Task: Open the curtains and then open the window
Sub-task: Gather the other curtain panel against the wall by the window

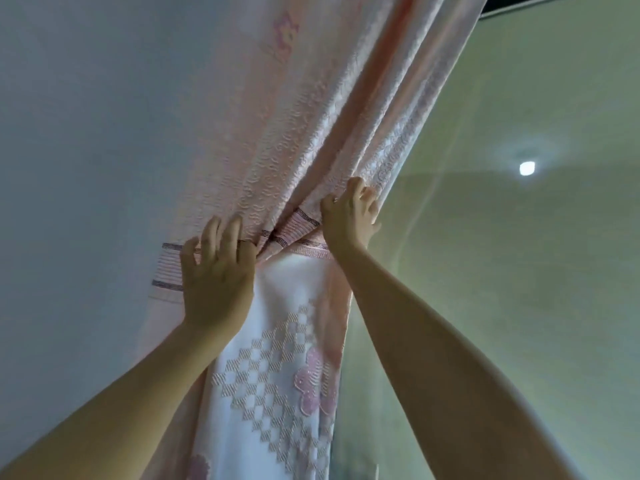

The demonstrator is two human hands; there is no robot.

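Observation:
A pale pink curtain (311, 109) with woven flowers and a diamond pattern hangs gathered in the middle of the head view, bunched into folds that run up to the top right. My left hand (216, 271) lies on its striped band with fingers spread and curled into the cloth. Further right and higher, my right hand (348, 216) grips the curtain's right edge, fingers hooked around the folds. The window pane (502, 271) shows to the right of the curtain, reflecting the room. I see no window handle.
A grey-blue wall (86, 150) fills the left side. A ceiling light's reflection (527, 168) glows in the glass at right. A dark strip (554, 3) of frame or rail crosses the top right corner.

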